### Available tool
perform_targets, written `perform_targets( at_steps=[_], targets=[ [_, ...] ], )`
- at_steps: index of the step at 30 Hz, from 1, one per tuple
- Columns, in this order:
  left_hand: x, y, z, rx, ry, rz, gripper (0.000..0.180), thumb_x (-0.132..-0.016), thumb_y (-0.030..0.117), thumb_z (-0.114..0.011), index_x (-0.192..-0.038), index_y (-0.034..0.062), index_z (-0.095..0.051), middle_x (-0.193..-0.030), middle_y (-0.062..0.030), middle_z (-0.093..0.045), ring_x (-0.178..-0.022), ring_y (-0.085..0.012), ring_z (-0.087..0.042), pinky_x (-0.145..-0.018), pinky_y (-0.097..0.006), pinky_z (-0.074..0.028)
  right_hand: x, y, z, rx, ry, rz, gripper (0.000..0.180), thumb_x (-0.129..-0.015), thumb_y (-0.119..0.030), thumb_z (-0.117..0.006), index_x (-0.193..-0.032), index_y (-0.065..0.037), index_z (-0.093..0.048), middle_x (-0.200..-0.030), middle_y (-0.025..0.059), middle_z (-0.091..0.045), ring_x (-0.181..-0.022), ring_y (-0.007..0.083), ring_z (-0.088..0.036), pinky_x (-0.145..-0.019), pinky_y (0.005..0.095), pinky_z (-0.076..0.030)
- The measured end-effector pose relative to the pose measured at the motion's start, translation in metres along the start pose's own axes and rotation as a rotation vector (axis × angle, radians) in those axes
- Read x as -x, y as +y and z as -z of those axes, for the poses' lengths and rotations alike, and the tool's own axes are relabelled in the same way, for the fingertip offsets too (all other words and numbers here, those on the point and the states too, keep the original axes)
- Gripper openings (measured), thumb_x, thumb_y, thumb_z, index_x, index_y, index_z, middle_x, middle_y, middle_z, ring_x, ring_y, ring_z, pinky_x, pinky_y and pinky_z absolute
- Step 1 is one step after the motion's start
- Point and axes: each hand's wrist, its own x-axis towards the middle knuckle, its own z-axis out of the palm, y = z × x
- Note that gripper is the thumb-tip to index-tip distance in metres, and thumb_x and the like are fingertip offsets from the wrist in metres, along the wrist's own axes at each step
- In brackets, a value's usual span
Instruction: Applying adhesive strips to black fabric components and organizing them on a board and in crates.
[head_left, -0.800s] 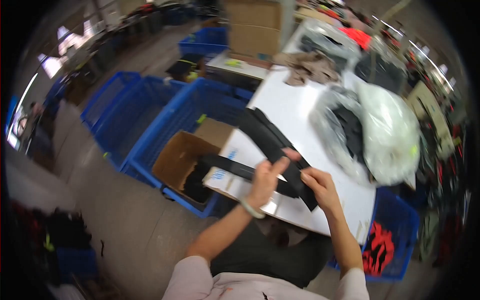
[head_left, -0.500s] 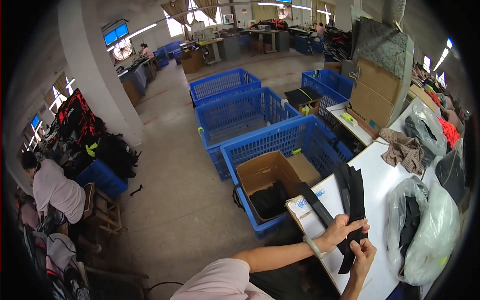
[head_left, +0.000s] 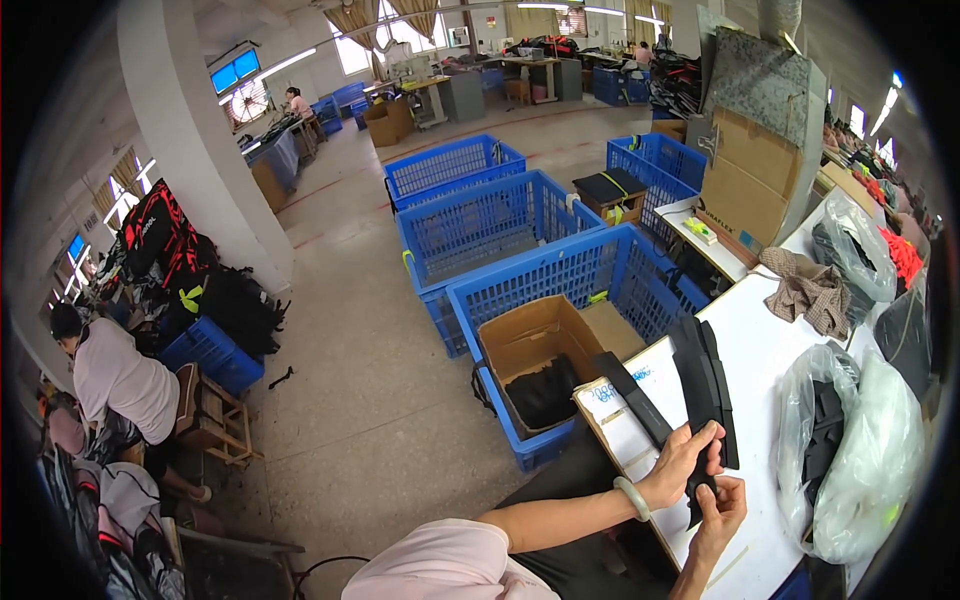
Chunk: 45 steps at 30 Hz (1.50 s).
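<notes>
My left hand (head_left: pixel 682 466), with a pale bangle at its wrist, is closed around a black fabric strip (head_left: pixel 694 510) above the white table. Just below and right of it, my right hand (head_left: pixel 720 512) pinches the same piece between thumb and fingers. Several more black strips (head_left: pixel 700 370) lie overlapping on the table beyond my hands. Another long black strip (head_left: pixel 634 398) lies to the left, reaching past the table edge. Where the held piece ends under my fingers is hidden.
Left of the white table (head_left: pixel 755 350) stands a blue crate (head_left: pixel 465 320) with an open cardboard box (head_left: pixel 540 315) inside. Clear plastic bags (head_left: pixel 868 470) of black pieces and a brown checked cloth (head_left: pixel 808 290) lie at the right. A seated person (head_left: pixel 125 375) works far left.
The held strip's lower end has risen and shows less below my hands. The strips beyond now lie more spread out. My right hand has shifted slightly left.
</notes>
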Motion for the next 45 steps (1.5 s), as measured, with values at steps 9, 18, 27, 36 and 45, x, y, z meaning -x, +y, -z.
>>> perform_targets(
  at_steps=[9,18,27,36,45],
  targets=[
    [0.013,0.009,-0.006,0.198,0.12,0.024,0.03,-0.099,0.032,-0.049,-0.107,0.0032,-0.052,-0.087,-0.0043,-0.055,-0.08,-0.014,-0.056,-0.077,-0.03,-0.049,0.016,0.0,-0.023,0.638,0.19,0.546,0.029,-0.082,0.0,-0.067,-0.107,0.005,-0.055,-0.085,0.0065,-0.058,-0.08,0.0146,-0.056,-0.073,0.0258,-0.047],
    [0.002,-0.009,0.004,-0.442,-0.233,-0.125,0.018,-0.095,0.019,-0.052,-0.101,0.0046,-0.061,-0.089,-0.0069,-0.061,-0.082,-0.0169,-0.061,-0.086,-0.033,-0.049,0.017,0.003,-0.009,0.465,0.268,0.281,0.024,-0.073,-0.006,-0.075,-0.094,0.001,-0.067,-0.083,0.0122,-0.068,-0.073,0.0213,-0.066,-0.069,0.0306,-0.051],
    [0.002,-0.034,-0.008,-0.195,0.143,0.129,0.046,-0.09,0.046,-0.06,-0.065,0.0118,-0.043,-0.054,-0.0022,-0.045,-0.045,-0.015,-0.045,-0.06,-0.037,-0.051,0.037,0.001,0.055,0.506,0.266,0.419,0.02,-0.076,-0.013,-0.076,-0.09,-0.001,-0.068,-0.087,0.0124,-0.068,-0.076,0.0233,-0.066,-0.066,0.0317,-0.052],
    [0.012,-0.012,0.034,-0.277,0.167,0.239,0.041,-0.095,0.042,-0.056,-0.068,0.0129,-0.043,-0.053,-0.0012,-0.044,-0.043,-0.0147,-0.043,-0.056,-0.035,-0.049,-0.056,0.024,0.289,1.229,1.081,0.071,0.017,-0.078,-0.009,-0.057,-0.085,0.001,-0.068,-0.083,0.0214,-0.067,-0.074,0.0387,-0.066,-0.066,0.0468,-0.052],
    [0.016,-0.025,0.034,-0.277,0.155,0.298,0.041,-0.095,0.041,-0.055,-0.068,0.0127,-0.044,-0.053,-0.0021,-0.045,-0.043,-0.0161,-0.045,-0.058,-0.038,-0.049,-0.093,0.042,0.247,1.139,0.997,-0.147,0.012,-0.076,-0.012,-0.056,-0.079,-0.004,-0.065,-0.081,0.021,-0.067,-0.076,0.041,-0.065,-0.07,0.05,-0.051]
  ],
)
